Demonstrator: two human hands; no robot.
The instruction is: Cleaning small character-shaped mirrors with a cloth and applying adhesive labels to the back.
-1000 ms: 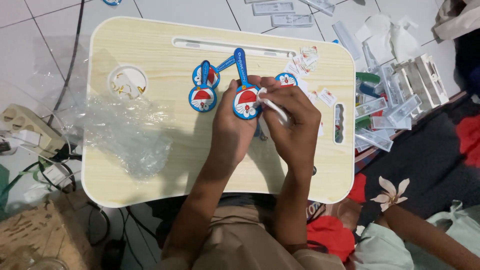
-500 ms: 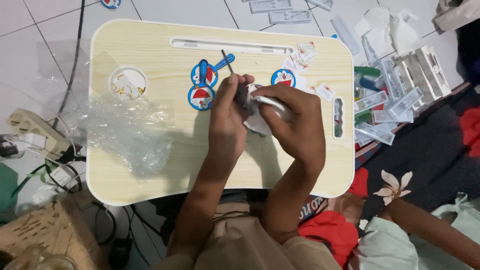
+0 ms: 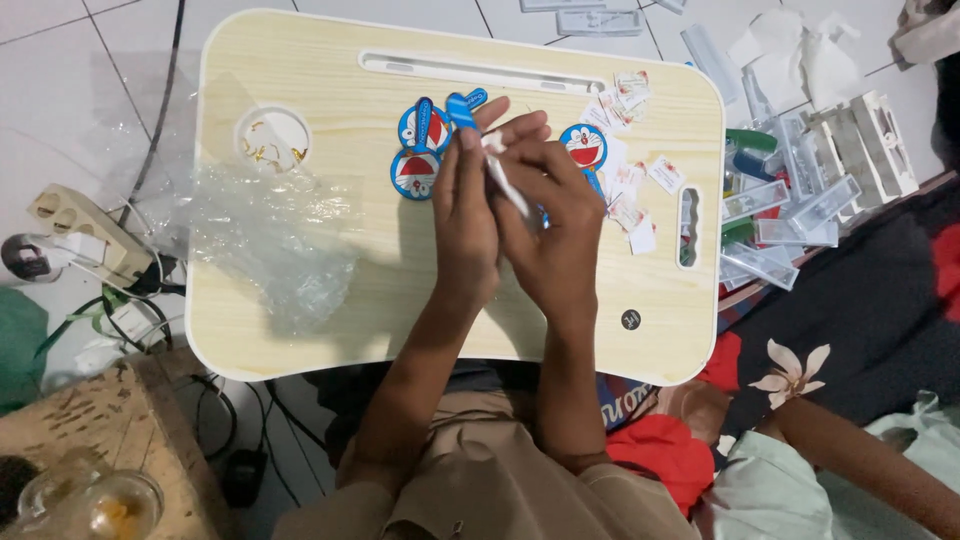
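Note:
My left hand (image 3: 466, 215) and my right hand (image 3: 551, 228) are pressed together over the middle of a pale wooden lap table (image 3: 320, 60). Both grip a small blue piece with a white strip (image 3: 503, 170) held between the fingers; its blue tip (image 3: 462, 104) sticks out above my left hand. Two round blue cartoon-cat pieces (image 3: 420, 150) lie just left of my left hand. Another round cat piece (image 3: 583, 145) lies just above my right hand.
Crumpled clear plastic (image 3: 270, 240) lies on the table's left half, below a round recess (image 3: 274, 138). Small paper slips (image 3: 640, 180) scatter at the right. Clear plastic cases (image 3: 790, 200) pile beyond the right edge. A power strip (image 3: 80, 230) lies on the floor left. Another person's arm (image 3: 850, 450) is lower right.
Both hands lifted a blue piece from the table and drew together around it. The camera view shifted slightly, and a round cat piece at the right is now uncovered.

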